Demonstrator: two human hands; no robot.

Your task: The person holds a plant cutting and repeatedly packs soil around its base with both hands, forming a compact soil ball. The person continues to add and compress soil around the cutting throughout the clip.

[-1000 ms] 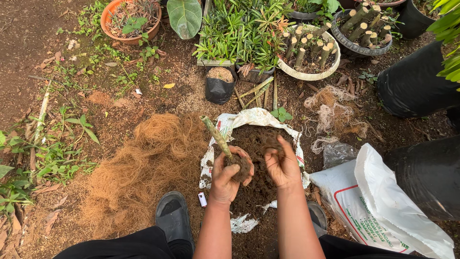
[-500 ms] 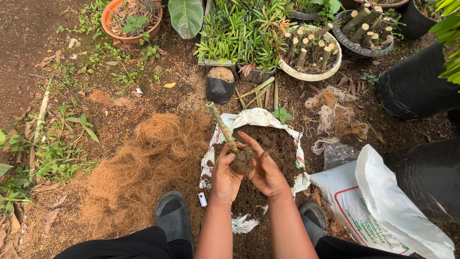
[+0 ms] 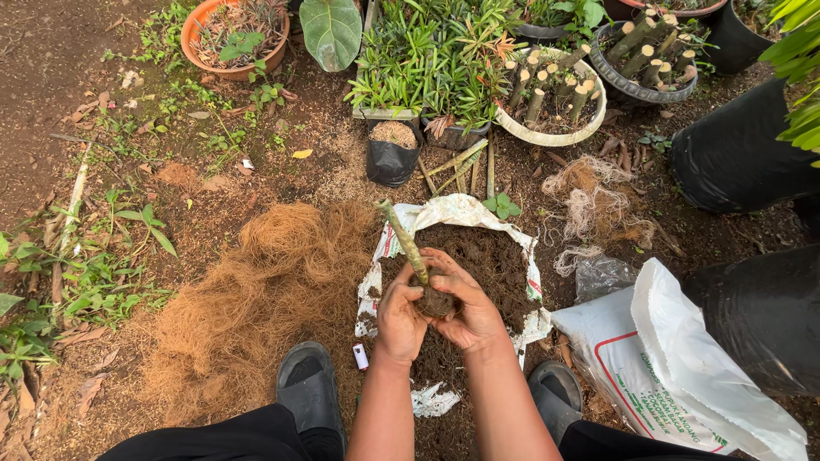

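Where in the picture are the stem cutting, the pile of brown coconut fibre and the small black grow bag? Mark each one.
stem cutting (image 3: 400, 235): head view, on the bare green stem above the hands.
pile of brown coconut fibre (image 3: 265, 294): head view, on the middle of the heap.
small black grow bag (image 3: 391, 160): head view, on its front wall.

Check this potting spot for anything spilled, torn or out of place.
The white sack under the soil pile is torn, with scraps lying loose near the feet. A small white tube lies in the dirt beside the coconut fibre. Nothing else stands out.
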